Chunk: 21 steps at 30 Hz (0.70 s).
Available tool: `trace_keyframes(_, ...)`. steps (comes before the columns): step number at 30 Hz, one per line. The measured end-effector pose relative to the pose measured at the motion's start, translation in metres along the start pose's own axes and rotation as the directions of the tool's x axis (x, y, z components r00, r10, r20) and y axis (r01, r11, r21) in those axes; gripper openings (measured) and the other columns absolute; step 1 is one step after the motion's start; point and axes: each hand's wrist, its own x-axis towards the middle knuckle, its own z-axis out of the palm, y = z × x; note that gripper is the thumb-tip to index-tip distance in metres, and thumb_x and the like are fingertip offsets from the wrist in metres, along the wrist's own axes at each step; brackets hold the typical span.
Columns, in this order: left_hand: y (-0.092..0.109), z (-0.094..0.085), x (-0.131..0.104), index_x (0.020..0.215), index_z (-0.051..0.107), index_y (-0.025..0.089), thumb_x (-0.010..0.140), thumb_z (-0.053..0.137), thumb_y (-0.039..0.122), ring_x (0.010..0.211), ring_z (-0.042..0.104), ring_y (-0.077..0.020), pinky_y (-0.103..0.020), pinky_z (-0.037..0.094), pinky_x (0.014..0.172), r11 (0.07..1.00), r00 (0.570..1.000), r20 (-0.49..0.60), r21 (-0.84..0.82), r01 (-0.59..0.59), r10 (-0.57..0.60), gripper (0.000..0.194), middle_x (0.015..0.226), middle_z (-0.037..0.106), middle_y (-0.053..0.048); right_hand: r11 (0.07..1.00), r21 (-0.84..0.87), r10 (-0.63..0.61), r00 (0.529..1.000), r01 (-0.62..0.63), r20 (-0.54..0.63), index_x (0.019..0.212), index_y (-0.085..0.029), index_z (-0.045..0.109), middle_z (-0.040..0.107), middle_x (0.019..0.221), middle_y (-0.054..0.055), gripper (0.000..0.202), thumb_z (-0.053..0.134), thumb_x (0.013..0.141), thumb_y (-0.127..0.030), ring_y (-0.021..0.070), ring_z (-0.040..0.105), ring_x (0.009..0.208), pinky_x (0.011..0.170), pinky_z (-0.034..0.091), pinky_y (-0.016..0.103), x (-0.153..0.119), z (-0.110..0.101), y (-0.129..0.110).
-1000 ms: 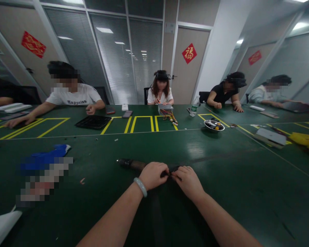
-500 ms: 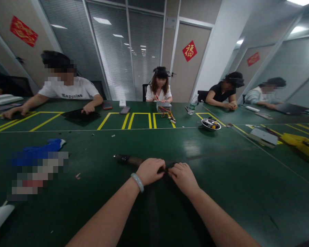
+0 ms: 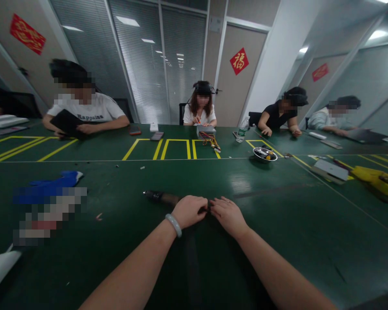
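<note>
We've wide tabletop [image 3: 297,215] around the dark tool [image 3: 168,198], bowl [image 3: 265,161] well beyond it. Tool runs behind our left hand [image 3: 190,212], right hand [image 3: 228,216] near; fingers curled, can't tell grip.

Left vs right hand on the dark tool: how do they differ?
Wrist: the left hand has a pale bangle around its wrist; the right hand has none.
Tool: the dark tool extends out past the left hand; none plainly shows beyond the right.
Shared: both ungloved, fingertips close together. What lies between them is too dark to tell.
</note>
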Motion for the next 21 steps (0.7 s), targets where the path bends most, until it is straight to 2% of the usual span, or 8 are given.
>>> trace_keyframes(2,0.001,0.0,0.0,0.088,0.059,0.022,0.082,0.061,0.025,0.082,0.061,-0.0179,-0.03,0.044,0.079,1.0,1.0,-0.004,-0.002,0.006,-0.006,0.007,0.087,0.065,0.0,1.0,0.014,-0.004,1.0,0.003,0.022,0.092,-0.02,0.064,0.069,0.103,0.005,0.01,0.054,0.09,-0.018,0.0165,0.061,0.104,0.1,0.041,0.035,0.0,0.003,0.0)
trace_keyframes(5,0.003,0.0,-0.002,0.098,0.06,0.023,0.082,0.061,0.028,0.089,0.061,-0.0189,-0.035,0.044,0.088,1.0,0.999,-0.037,-0.024,0.015,-0.016,0.017,0.095,0.066,-0.001,1.0,0.027,-0.001,0.998,0.0,0.056,0.088,-0.02,0.06,0.069,0.093,0.003,0.01,0.052,0.09,-0.015,0.0148,0.063,0.094,0.104,0.039,0.036,0.001,0.004,-0.003)
trace_keyframes(9,0.007,-0.004,-0.004,0.107,0.06,0.024,0.085,0.056,0.029,0.109,0.057,-0.0191,-0.043,0.026,0.111,0.998,0.988,-0.151,-0.057,-0.002,-0.006,0.023,0.107,0.066,-0.002,1.0,0.013,-0.004,0.998,0.003,0.069,0.087,-0.02,0.056,0.065,0.087,0.002,0.016,0.046,0.088,-0.007,0.0148,0.061,0.091,0.104,0.039,0.035,0.005,0.001,-0.008)
trace_keyframes(12,0.009,-0.009,-0.007,0.105,0.062,0.024,0.089,0.049,0.022,0.113,0.056,-0.0177,-0.045,0.02,0.114,0.999,0.974,-0.227,-0.052,0.007,-0.019,0.021,0.107,0.067,-0.002,0.999,-0.027,0.028,0.996,-0.026,0.083,0.088,-0.02,0.056,0.062,0.087,0.002,0.017,0.044,0.088,-0.007,0.016,0.059,0.092,0.103,0.039,0.036,0.007,-0.003,0.003)
trace_keyframes(14,0.01,-0.011,-0.009,0.105,0.063,0.024,0.09,0.047,0.019,0.112,0.057,-0.0179,-0.046,0.021,0.115,0.998,0.965,-0.259,-0.056,0.02,-0.034,0.022,0.106,0.067,-0.003,0.995,-0.065,0.076,0.993,-0.07,0.087,0.086,-0.02,0.056,0.062,0.087,0.003,0.014,0.046,0.088,-0.01,0.0173,0.059,0.093,0.1,0.04,0.037,0.003,-0.01,0.022)
trace_keyframes(17,0.008,-0.012,-0.011,0.106,0.062,0.024,0.09,0.047,0.018,0.111,0.057,-0.0185,-0.048,0.021,0.114,0.995,0.956,-0.284,-0.08,0.056,-0.077,0.023,0.108,0.067,-0.002,0.978,-0.118,0.183,0.977,-0.17,0.109,0.087,-0.02,0.058,0.063,0.092,0.006,0.013,0.046,0.088,-0.015,0.0193,0.059,0.096,0.093,0.043,0.035,-0.018,-0.03,0.066)
trace_keyframes(19,0.005,-0.011,-0.011,0.109,0.061,0.024,0.09,0.047,0.019,0.109,0.057,-0.0182,-0.047,0.027,0.112,0.99,0.954,-0.276,-0.108,0.091,-0.118,0.024,0.109,0.066,-0.001,0.949,-0.146,0.298,0.945,-0.278,0.132,0.088,-0.021,0.059,0.064,0.095,0.008,0.016,0.044,0.088,-0.019,0.0198,0.06,0.093,0.087,0.045,0.034,-0.044,-0.048,0.101)
trace_keyframes(21,0.002,-0.008,-0.01,0.11,0.061,0.024,0.09,0.048,0.02,0.105,0.059,-0.018,-0.042,0.037,0.104,0.982,0.958,-0.243,-0.142,0.122,-0.154,0.024,0.109,0.066,-0.002,0.89,-0.182,0.444,0.885,-0.418,0.138,0.087,-0.023,0.06,0.065,0.094,0.009,0.018,0.043,0.087,-0.024,0.0204,0.061,0.087,0.082,0.046,0.034,-0.08,-0.066,0.137)
